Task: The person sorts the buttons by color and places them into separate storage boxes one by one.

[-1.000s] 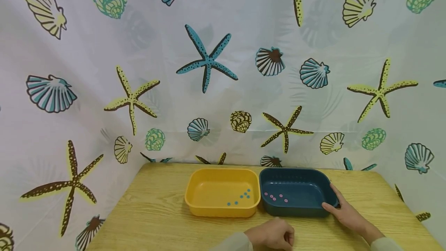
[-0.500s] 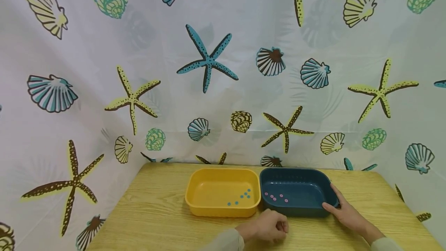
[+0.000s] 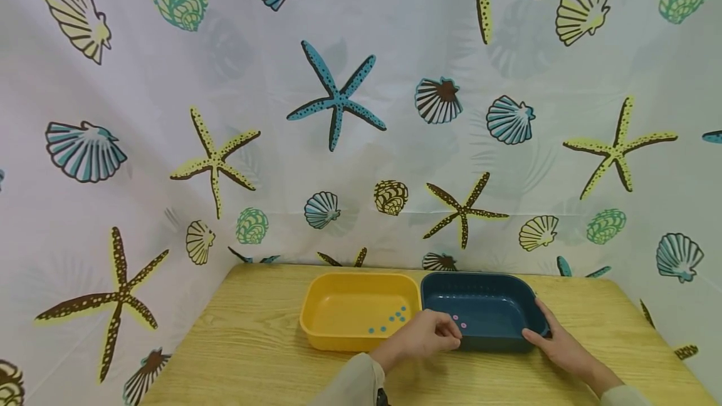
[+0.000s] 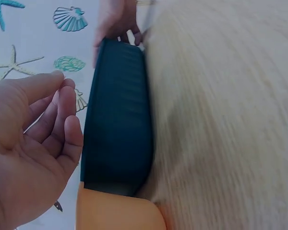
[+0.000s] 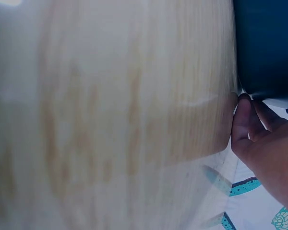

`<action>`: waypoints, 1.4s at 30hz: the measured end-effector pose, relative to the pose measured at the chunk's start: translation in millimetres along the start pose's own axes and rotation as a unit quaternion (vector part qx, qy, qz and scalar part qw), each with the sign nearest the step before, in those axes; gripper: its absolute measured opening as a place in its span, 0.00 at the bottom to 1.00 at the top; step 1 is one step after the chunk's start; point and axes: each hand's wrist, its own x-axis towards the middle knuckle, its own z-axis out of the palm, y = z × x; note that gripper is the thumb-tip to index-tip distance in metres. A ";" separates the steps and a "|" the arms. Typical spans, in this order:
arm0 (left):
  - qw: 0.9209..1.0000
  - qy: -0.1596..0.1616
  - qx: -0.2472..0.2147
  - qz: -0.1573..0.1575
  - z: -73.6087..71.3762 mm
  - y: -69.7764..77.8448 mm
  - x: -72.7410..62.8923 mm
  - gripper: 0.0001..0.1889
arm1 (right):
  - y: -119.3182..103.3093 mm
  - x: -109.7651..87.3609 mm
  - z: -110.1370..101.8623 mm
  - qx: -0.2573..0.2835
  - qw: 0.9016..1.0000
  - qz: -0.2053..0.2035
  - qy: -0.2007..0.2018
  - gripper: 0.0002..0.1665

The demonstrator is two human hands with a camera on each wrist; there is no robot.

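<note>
My left hand [image 3: 424, 333] is raised in front of where the two tubs meet, covering part of the dark blue tub's left front corner. In the left wrist view its fingers [image 4: 55, 127] are curled and the thumb tip meets the index finger; no object shows between them. At the right end of the dark blue plastic tub [image 3: 496, 343], my right hand [image 3: 564, 344] grips the wall, thumb at the front corner and fingers along the side. Small pink rings [image 3: 464, 325] lie inside the blue tub, some of them hidden behind my left hand.
A yellow tub [image 3: 361, 343] stands against the blue tub's left side, with several small blue rings [image 3: 392, 319] on its floor. Both rest on a wood-grain table [image 3: 248, 337]. A white curtain [image 3: 271, 174] printed with shells and starfish hangs behind and at the sides.
My left hand has risen from low over the table, moving up and left to the blue tub's left front corner. The right hand, tubs and visible rings stay in place.
</note>
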 end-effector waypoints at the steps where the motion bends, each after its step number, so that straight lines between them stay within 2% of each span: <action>1: 1.000 0.008 -0.016 -0.005 -1.6 1.5 0.5 0.03 | 0.3 0.1 -0.1 0.000 1.000 0.000 0.000 0.55; 4: 0.998 0.030 -0.053 -0.015 -4.7 5.4 2.9 0.03 | 1.3 -0.1 -0.3 0.000 1.000 0.002 0.001 0.55; 10: 0.996 0.057 -0.064 -0.016 -8.4 8.7 9.7 0.03 | 2.0 -0.8 -0.7 0.003 1.000 0.000 0.000 0.54; 18: 0.996 0.068 -0.042 -0.027 -9.5 3.7 20.3 0.06 | 1.1 -2.3 -1.3 0.010 1.000 0.001 -0.002 0.54; 21: 0.996 0.074 -0.034 -0.022 -9.5 -0.6 23.2 0.06 | -0.8 -3.4 -1.3 0.009 1.000 0.003 -0.001 0.54; 37: 0.991 0.122 -0.044 -0.030 -17.3 -10.5 38.4 0.04 | 1.0 -0.7 -0.2 -0.005 1.000 0.000 0.005 0.54; 42: 0.990 0.134 -0.015 -0.038 -19.5 -10.7 44.6 0.03 | 0.6 0.4 -0.4 -0.005 1.000 -0.005 0.004 0.54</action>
